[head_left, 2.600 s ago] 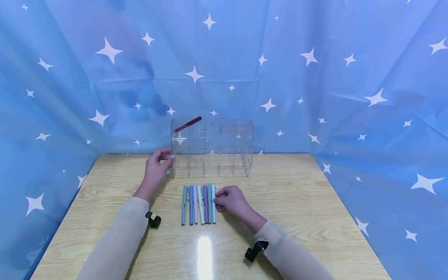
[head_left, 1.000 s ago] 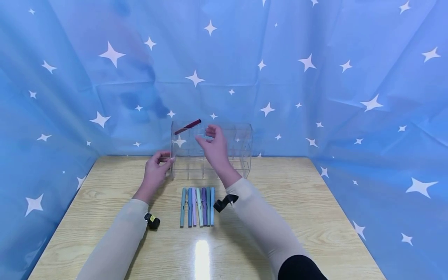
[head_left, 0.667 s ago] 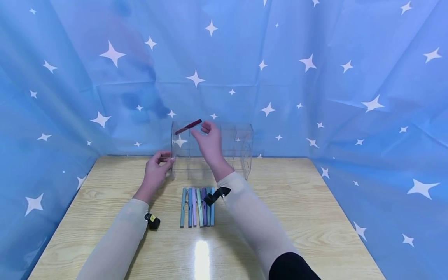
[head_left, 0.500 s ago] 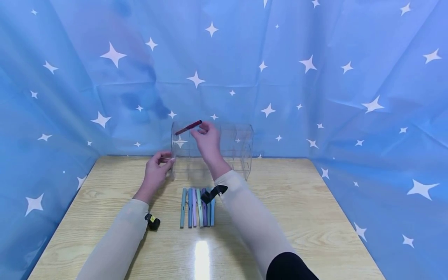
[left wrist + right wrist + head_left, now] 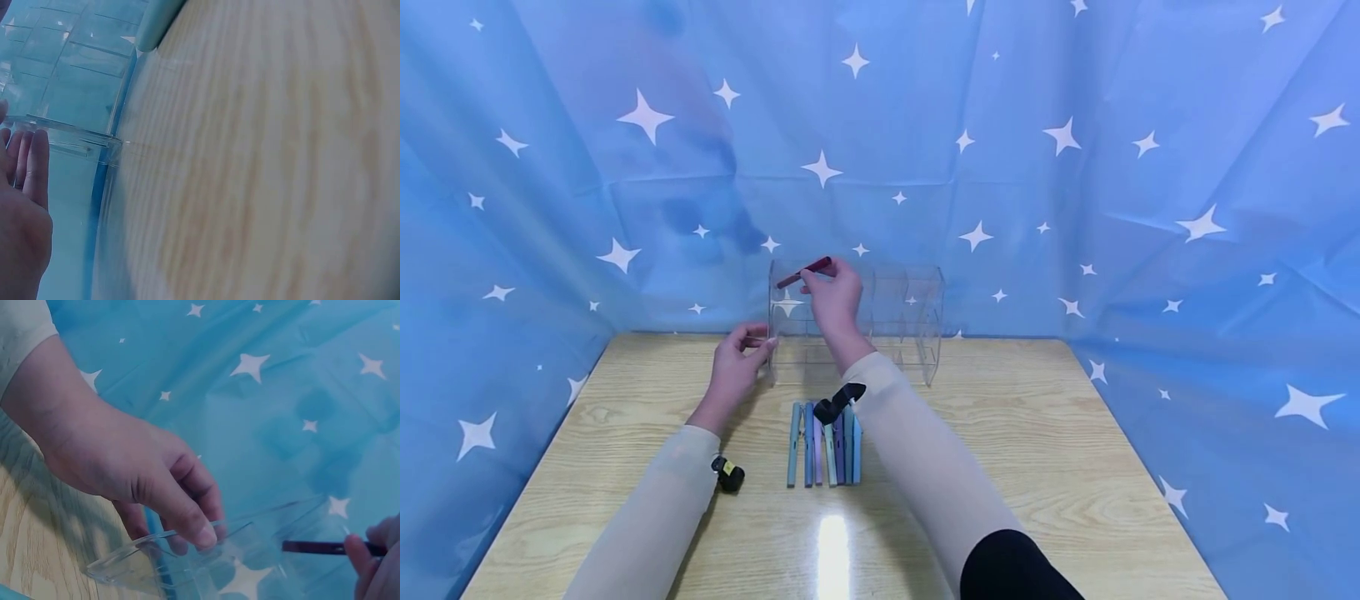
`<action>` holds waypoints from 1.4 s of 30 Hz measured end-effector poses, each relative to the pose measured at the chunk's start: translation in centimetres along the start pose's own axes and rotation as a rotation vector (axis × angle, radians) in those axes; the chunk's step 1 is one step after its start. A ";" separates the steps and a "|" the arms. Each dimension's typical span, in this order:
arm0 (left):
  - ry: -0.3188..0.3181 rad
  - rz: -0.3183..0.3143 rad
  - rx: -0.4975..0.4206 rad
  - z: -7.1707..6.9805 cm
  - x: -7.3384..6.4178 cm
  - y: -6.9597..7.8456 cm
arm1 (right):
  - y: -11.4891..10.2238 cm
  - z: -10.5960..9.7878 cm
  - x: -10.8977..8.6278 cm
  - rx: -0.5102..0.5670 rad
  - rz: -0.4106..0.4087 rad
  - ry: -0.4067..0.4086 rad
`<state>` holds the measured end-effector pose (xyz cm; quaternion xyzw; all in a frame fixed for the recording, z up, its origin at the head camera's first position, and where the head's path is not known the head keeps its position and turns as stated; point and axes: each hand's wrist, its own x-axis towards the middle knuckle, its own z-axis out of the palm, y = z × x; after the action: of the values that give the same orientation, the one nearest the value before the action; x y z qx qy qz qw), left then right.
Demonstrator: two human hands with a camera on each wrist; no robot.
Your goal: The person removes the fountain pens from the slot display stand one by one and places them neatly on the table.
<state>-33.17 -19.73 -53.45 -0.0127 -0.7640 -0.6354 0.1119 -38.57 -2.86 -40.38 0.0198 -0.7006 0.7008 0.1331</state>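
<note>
A dark red pen [image 5: 791,280] lies slanted at the top left of a clear plastic organizer [image 5: 931,325] with several compartments. My right hand [image 5: 837,302] pinches the pen near its upper end, thumb in front. In the right wrist view, the right fingertips [image 5: 357,553] meet the dark pen shaft. At the organizer's left side, my left hand [image 5: 734,367] holds the side wall between thumb and fingers. The left wrist view has the left fingers [image 5: 39,165] against that clear wall.
Several capped pens [image 5: 792,454] in blue, green and purple shades lie in a row before the organizer, partly covered by the right wrist camera [image 5: 835,406]. A blue star-patterned cloth [image 5: 1120,275] hangs behind the wooden table [image 5: 1037,433].
My right hand has gone from beside the pen row up to the organizer's top, then leftward onto the dark red pen, which it now pinches. The left hand has stayed on the side wall.
</note>
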 end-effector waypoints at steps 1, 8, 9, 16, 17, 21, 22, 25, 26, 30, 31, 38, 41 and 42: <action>0.000 0.000 -0.001 0.0 0.0 0.0 | 0.1 0.1 0.0 0.006 -0.003 0.001; -0.004 0.008 -0.012 0.0 0.2 -0.1 | 0.7 0.4 0.4 0.021 -0.015 0.027; -0.004 0.007 -0.014 0.0 0.2 -0.1 | 0.8 0.5 0.4 0.019 -0.016 0.028; -0.008 0.011 -0.019 0.2 0.1 -0.1 | 1.4 0.0 0.8 0.039 -0.043 0.029; -0.009 0.012 -0.019 0.2 0.1 -0.1 | 1.4 -0.1 0.9 0.045 -0.042 0.027; -0.009 0.012 -0.015 0.2 0.0 -0.1 | 1.3 -0.7 1.1 0.050 -0.051 0.021; -0.008 0.012 -0.012 0.2 0.0 -0.1 | 1.2 -0.8 1.2 0.054 -0.060 0.021; -0.010 0.012 -0.006 0.1 0.1 -0.2 | 0.9 -1.3 1.5 0.063 -0.094 0.028; -0.009 0.012 -0.005 0.1 0.1 -0.2 | 0.7 -1.5 1.6 0.065 -0.107 0.030; -0.006 0.013 -0.009 0.0 0.1 -0.3 | 0.3 -2.1 1.8 0.062 -0.140 0.042; -0.004 0.013 -0.009 0.0 0.0 -0.3 | 0.2 -2.2 1.8 0.061 -0.147 0.045; 0.002 0.014 -0.016 -0.1 0.0 -0.3 | -0.6 -3.4 1.7 0.122 -0.208 0.044; 0.005 0.014 -0.018 -0.1 0.1 -0.3 | -1.2 -3.9 1.4 0.168 -0.229 0.025; 0.005 0.014 -0.016 -0.1 0.1 -0.3 | -1.4 -4.1 1.3 0.183 -0.235 0.013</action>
<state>-33.28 -19.87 -53.76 -0.0175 -0.7584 -0.6408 0.1179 -38.86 1.40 -38.84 0.1091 -0.6258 0.7413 0.2166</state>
